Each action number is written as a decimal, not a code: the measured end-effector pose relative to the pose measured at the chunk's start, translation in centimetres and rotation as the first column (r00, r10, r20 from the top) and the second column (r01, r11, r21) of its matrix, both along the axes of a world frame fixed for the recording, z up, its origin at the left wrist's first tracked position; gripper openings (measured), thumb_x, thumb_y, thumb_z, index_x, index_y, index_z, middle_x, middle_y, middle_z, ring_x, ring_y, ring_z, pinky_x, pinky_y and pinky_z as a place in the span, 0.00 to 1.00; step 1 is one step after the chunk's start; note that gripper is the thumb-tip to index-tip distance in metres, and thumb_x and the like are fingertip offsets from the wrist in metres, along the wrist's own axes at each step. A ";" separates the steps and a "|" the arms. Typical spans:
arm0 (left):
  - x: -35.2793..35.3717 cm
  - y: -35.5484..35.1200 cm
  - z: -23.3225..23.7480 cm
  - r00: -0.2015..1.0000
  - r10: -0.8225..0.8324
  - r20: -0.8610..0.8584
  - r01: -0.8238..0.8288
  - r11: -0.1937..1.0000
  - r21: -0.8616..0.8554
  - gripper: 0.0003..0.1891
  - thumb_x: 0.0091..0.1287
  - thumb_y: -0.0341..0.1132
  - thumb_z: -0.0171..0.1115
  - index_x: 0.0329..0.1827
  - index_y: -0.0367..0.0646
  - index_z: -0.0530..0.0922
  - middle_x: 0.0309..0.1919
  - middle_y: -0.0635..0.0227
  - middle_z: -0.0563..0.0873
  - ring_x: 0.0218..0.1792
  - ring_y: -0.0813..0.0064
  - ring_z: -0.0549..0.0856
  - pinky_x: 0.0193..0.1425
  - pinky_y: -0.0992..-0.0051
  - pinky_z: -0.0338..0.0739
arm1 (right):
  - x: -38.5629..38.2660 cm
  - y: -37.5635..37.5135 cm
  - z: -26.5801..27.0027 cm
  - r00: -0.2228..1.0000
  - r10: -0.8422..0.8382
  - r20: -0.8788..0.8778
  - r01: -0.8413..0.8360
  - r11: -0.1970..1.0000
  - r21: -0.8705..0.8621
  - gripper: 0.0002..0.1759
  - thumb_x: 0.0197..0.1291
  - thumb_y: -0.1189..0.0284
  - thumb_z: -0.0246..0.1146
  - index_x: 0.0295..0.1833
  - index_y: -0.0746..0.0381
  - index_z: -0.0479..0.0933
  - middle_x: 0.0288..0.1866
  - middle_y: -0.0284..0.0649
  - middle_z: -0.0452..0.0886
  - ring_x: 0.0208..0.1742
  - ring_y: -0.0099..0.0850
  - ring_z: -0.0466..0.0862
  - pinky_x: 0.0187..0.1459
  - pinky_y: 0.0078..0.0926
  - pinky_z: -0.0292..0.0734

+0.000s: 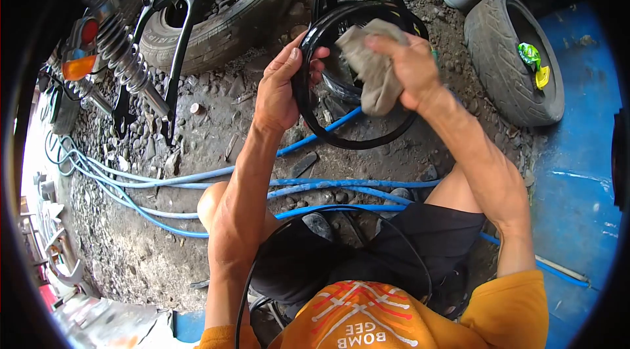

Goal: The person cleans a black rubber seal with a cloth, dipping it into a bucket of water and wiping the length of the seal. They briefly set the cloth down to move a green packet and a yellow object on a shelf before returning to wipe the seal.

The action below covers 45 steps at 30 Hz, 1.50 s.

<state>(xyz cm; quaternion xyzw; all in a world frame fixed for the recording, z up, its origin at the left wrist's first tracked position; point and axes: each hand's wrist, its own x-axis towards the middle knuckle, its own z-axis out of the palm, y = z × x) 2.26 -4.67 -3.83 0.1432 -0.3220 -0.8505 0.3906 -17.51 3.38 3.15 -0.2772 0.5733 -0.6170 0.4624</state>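
A glossy black ring, which looks like a wheel rim (354,144), is held up over the dirt ground in front of me. My left hand (281,86) grips its left side, with the thumb on the near face and the fingertips showing inside the ring. In my right hand (413,72) is a bunched beige-grey cloth (373,63), which overlaps the ring's upper right part and hangs down inside it. The cloth hides part of the ring there. Behind the ring, other black curved parts rest on the gravel.
Upper left lie a tire (216,37), a black metal frame (187,53), a coil-spring shock absorber (121,47) and an orange lamp (79,68). Blue hoses (197,178) cross the ground near my knees. Another tire (489,60), with green and yellow wrappers on it, stands by a blue surface (577,152).
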 end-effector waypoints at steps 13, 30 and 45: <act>0.8 1.7 0.3 0.989 -0.008 -0.149 0.018 0.998 0.064 0.22 0.80 0.36 0.51 0.74 0.39 0.68 0.55 0.59 0.85 0.53 0.67 0.86 0.63 0.60 0.83 | 8.5 2.6 -5.1 0.520 0.002 -0.854 -0.313 0.931 -0.189 0.09 0.50 0.78 0.67 0.38 0.68 0.80 0.32 0.52 0.83 0.36 0.54 0.85 0.39 0.41 0.79; -0.4 1.9 1.4 0.988 0.054 -0.145 -0.025 0.980 0.196 0.22 0.80 0.36 0.51 0.75 0.41 0.69 0.54 0.59 0.85 0.51 0.71 0.85 0.57 0.69 0.83 | 7.8 0.5 -2.8 0.455 -0.031 -0.890 -0.366 0.905 -0.218 0.09 0.52 0.76 0.68 0.40 0.65 0.78 0.38 0.51 0.79 0.36 0.52 0.81 0.37 0.44 0.78; 1.1 2.0 0.8 0.996 -0.040 -0.083 0.046 0.997 0.069 0.29 0.79 0.41 0.53 0.78 0.39 0.62 0.63 0.60 0.80 0.61 0.64 0.81 0.65 0.58 0.79 | 8.1 3.1 -4.1 0.248 0.153 -0.957 -0.548 0.836 -0.008 0.11 0.48 0.76 0.70 0.37 0.61 0.75 0.36 0.45 0.78 0.37 0.49 0.83 0.36 0.45 0.80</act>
